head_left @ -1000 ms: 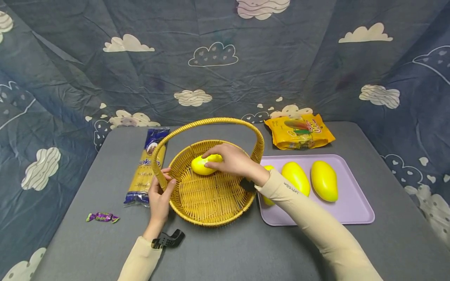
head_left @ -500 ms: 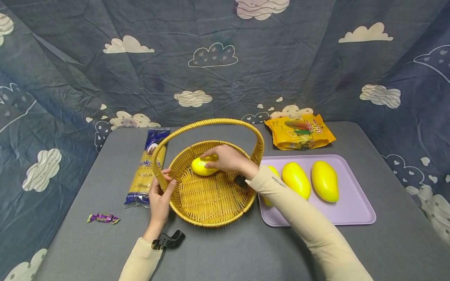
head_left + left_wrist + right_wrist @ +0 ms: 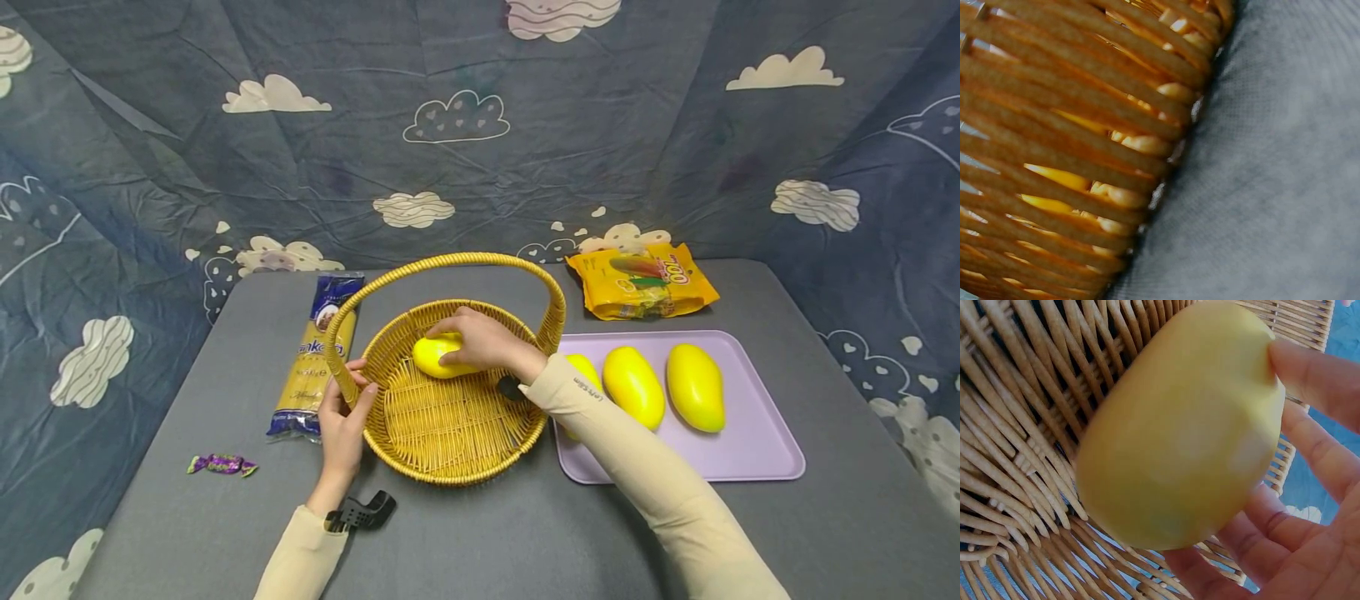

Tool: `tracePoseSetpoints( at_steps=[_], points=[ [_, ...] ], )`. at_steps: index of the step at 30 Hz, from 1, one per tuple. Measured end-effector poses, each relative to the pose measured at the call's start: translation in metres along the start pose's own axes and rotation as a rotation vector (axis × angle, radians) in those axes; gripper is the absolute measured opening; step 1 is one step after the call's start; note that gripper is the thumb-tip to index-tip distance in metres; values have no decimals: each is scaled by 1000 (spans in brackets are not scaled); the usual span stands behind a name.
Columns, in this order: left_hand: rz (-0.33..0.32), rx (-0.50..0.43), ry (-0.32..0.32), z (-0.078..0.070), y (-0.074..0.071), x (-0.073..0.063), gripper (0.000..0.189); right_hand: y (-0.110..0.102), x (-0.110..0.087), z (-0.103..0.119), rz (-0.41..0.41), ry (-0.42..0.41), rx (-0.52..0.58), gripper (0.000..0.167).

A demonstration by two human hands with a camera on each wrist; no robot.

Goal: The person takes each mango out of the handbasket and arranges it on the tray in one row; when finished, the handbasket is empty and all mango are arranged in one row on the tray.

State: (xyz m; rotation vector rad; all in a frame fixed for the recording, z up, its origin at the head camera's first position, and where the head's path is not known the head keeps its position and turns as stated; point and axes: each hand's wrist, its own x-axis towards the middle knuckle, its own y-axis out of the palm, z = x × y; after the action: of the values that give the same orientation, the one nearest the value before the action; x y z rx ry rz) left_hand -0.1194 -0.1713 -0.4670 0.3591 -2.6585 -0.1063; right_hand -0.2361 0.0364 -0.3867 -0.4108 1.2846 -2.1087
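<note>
A yellow mango [image 3: 431, 357] lies inside the round wicker basket [image 3: 450, 477], near its back left wall. My right hand [image 3: 487, 340] reaches over the basket's right side and holds that mango. The right wrist view shows the thumb and fingers around one side of the mango [image 3: 1179, 431], close to the woven wall. At the basket's left side, my left hand [image 3: 343, 425] grips the foot of the tall arched handle, its thumb on the rim. Only the outer weave of the basket [image 3: 1072, 137] and grey tabletop appear in the left wrist view; the left hand is out of sight there.
Right of the basket, a lilac tray [image 3: 757, 450] carries three mangoes [image 3: 696, 387], one partly behind the right sleeve. A yellow snack packet [image 3: 643, 283] lies behind the tray. A pasta packet [image 3: 311, 367] and a purple-wrapped candy [image 3: 222, 465] are on the left.
My right wrist has shifted a little left and the fingers sit further around the mango, which has barely moved. My left hand and the basket stay in place.
</note>
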Motion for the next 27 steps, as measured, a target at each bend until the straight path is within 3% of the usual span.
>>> tracePoseSetpoints(
  at_steps=[12, 27],
  points=[
    [1, 12, 3, 2, -1, -1, 21, -3, -8, 1, 69, 63, -48, 66],
    [-3, 13, -7, 1, 0, 0, 21, -5, -21, 12, 247, 119, -48, 68]
  ],
)
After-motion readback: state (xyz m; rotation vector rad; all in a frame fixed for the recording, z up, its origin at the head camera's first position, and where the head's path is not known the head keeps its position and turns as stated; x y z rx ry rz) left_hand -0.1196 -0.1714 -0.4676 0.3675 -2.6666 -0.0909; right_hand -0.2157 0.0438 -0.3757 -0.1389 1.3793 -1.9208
